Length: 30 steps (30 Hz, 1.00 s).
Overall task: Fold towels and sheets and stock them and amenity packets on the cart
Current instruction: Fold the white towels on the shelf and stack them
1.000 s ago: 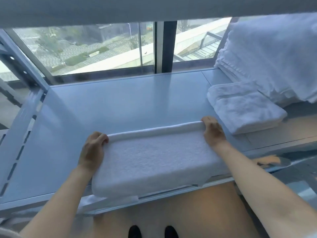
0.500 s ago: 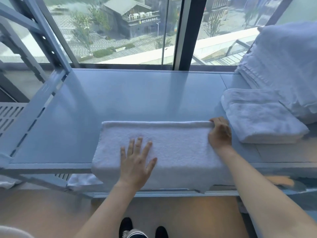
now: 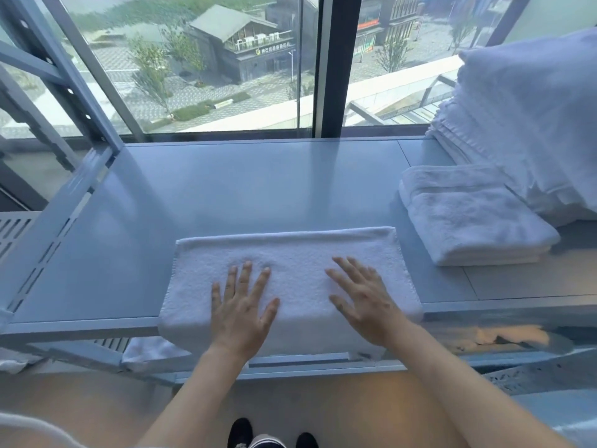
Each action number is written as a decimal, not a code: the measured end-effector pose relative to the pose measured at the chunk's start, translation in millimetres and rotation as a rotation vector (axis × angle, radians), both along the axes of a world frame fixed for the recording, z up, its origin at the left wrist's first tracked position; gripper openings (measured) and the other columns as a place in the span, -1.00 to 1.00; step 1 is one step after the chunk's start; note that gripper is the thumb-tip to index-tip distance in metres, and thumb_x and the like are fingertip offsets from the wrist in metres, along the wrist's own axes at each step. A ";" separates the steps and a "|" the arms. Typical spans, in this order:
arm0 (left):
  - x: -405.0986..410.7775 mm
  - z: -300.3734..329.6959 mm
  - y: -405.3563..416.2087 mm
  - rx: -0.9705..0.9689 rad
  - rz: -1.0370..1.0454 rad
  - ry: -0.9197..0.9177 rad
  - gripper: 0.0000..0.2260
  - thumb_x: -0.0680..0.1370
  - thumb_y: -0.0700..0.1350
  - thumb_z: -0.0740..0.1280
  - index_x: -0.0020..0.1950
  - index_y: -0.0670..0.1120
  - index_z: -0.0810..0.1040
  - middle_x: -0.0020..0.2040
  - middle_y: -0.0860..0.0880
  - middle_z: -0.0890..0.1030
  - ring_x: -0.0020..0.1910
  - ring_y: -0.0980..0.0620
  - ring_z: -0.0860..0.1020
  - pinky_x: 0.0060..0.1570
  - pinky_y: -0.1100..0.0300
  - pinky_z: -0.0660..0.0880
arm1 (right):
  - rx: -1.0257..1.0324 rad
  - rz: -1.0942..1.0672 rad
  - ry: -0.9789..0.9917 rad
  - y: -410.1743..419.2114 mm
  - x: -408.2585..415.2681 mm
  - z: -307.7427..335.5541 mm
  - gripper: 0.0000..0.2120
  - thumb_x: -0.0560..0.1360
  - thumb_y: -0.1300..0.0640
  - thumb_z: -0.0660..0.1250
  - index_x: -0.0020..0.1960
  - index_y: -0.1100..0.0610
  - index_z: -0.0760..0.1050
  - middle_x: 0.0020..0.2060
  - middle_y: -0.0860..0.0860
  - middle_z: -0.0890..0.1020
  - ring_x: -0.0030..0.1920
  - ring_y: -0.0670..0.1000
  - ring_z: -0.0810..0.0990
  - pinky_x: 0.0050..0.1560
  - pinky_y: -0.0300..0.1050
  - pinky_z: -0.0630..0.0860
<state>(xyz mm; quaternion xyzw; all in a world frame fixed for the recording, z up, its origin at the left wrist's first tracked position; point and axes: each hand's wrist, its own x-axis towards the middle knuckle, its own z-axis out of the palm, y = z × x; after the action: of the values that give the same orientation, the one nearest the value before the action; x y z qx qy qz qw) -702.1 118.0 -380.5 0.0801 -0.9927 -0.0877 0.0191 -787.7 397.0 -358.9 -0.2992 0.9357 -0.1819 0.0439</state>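
A white towel (image 3: 290,250), folded into a long band, lies across the front of the grey shelf (image 3: 252,189), its near side hanging over the front edge. My left hand (image 3: 240,305) presses flat on its left half with fingers spread. On the right half my right hand (image 3: 361,295) lies flat too, fingers straight. Neither hand grips the cloth.
A folded white towel (image 3: 468,218) sits at the right of the shelf, and behind it a tall stack of white linen (image 3: 529,124). A window runs along the back. A slotted metal upright (image 3: 58,205) bounds the left side. My shoes (image 3: 271,436) show below.
My right hand let go of the towel's far right corner and came down flat on the right half. My left hand stayed flat, slightly left of centre. The view tilted up.
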 end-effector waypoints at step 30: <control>-69.2 60.3 -14.6 0.166 -0.052 0.185 -0.59 0.60 0.03 0.24 0.44 -0.01 0.50 0.49 -0.09 0.44 0.45 -0.16 0.40 0.37 -0.27 0.34 | -0.044 -0.095 0.028 -23.3 -57.7 25.3 -0.42 0.66 -0.17 0.09 0.65 -0.10 0.12 0.66 -0.14 0.04 0.67 0.00 -0.09 0.61 0.16 -0.07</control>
<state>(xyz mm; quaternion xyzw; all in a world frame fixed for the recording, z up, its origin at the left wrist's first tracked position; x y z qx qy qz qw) -771.3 103.4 -320.2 0.0472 -0.9778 -0.1772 0.1018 -845.3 373.7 -333.6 -0.2577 0.9451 -0.2003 0.0155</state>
